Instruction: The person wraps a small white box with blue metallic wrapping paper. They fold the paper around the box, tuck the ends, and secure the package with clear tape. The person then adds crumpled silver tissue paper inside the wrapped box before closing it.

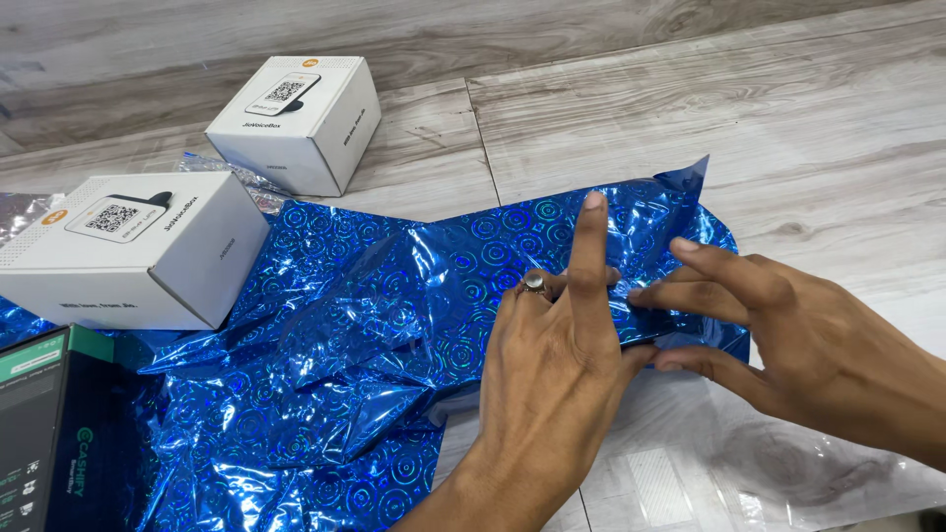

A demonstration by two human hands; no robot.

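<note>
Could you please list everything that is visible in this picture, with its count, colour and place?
wrapping foil: one crinkled sheet, shiny blue with a ring pattern, spread across the middle of the floor and folded over something under the hands.
white boxes: two, white with a small printed picture on top; one at upper left on the floor, one at left on the edge of the foil.
dark box: one, black with a green band, bottom left corner, partly out of frame.
clear plastic sheet: one, transparent, lower right on the floor.
floor: grey wood-look planks.
ring: one, silver, on a finger of the left hand.
left hand: pressing on the foil fold, index finger raised.
right hand: fingertips pinching the foil's right edge.
</note>
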